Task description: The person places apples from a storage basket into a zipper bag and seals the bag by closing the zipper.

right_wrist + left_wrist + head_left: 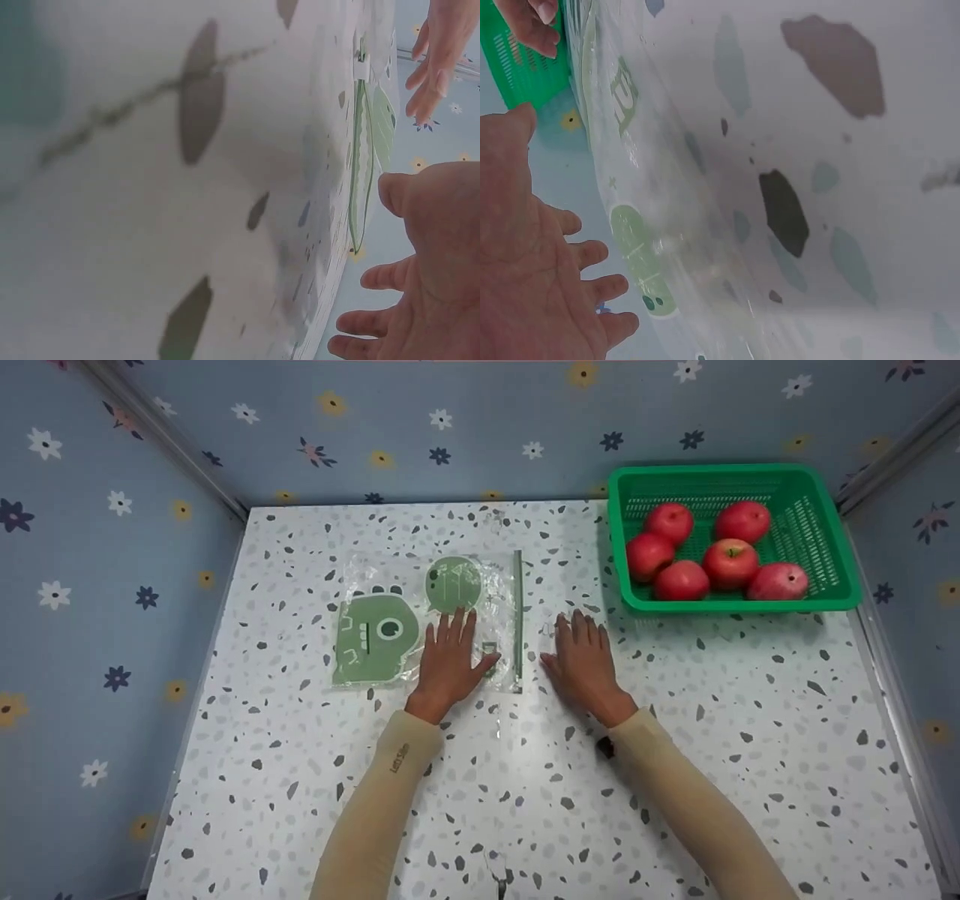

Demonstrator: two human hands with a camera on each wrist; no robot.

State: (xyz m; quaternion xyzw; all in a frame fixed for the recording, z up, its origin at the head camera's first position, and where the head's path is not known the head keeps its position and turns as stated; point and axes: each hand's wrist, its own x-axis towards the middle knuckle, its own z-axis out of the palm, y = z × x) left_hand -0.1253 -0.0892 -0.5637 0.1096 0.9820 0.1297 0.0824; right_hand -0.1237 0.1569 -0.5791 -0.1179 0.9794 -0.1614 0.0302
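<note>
Left hand [448, 654] over a zip bag [397, 611], right hand [587, 661] just beside.
Fingers straight, slightly spread, pinching nothing; whether the left ones press the plastic, I cannot tell. The seal strip [518, 615] runs between both thumbs, probably within easy reach. Beyond the right fingertips, a basket [739, 606] holds apples [730, 562], its walls likely stopping them rolling.

zip bag [386, 649] at left hand [450, 656]: clear, glossy, crinkled plastic | basket [742, 606] beyond right hand [585, 664]: smooth plastic | apples [730, 564] inside: glossy skins | worktop [487, 802] beneath hands: smooth, glossy | sleeves [373, 821]: matt cloth
</note>
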